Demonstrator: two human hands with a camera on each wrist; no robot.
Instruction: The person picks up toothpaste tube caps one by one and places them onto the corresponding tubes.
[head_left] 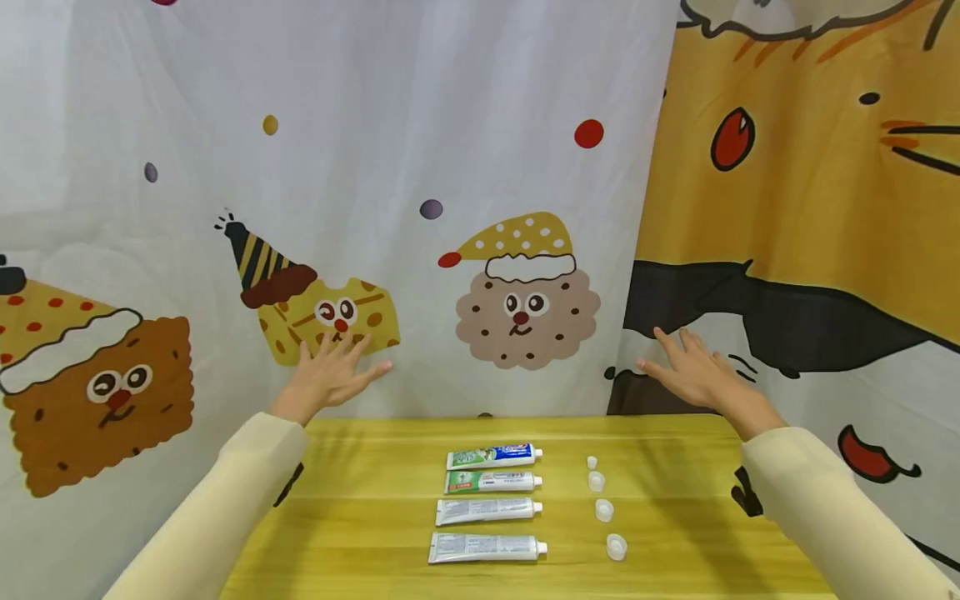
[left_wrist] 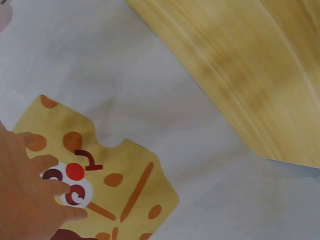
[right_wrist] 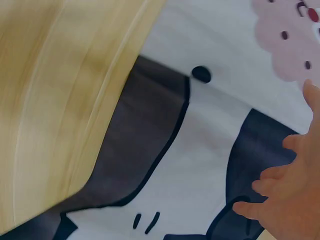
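Both hands are held out over the far side of a wooden table, with nothing in them. My left hand (head_left: 327, 375) has its fingers spread, up in front of the printed curtain at the table's back left. On the other side my right hand (head_left: 693, 371) is raised likewise, thumb and fingers apart. Between and below them lie a blue-and-green toothpaste tube (head_left: 491, 456), a green-and-white tube (head_left: 491, 482), and two white tubes, one in the third row (head_left: 487, 510) and one nearest (head_left: 486, 547). The tubes' threaded necks point right, uncapped. Several white caps (head_left: 603, 510) lie in a column beside them.
The yellow wood-grain table (head_left: 360, 500) ends at a back edge against a white curtain (head_left: 360, 167) printed with cartoon food. To the right the curtain bears a large orange cartoon animal (head_left: 810, 192). Dark marks (head_left: 746, 493) show beside the right forearm.
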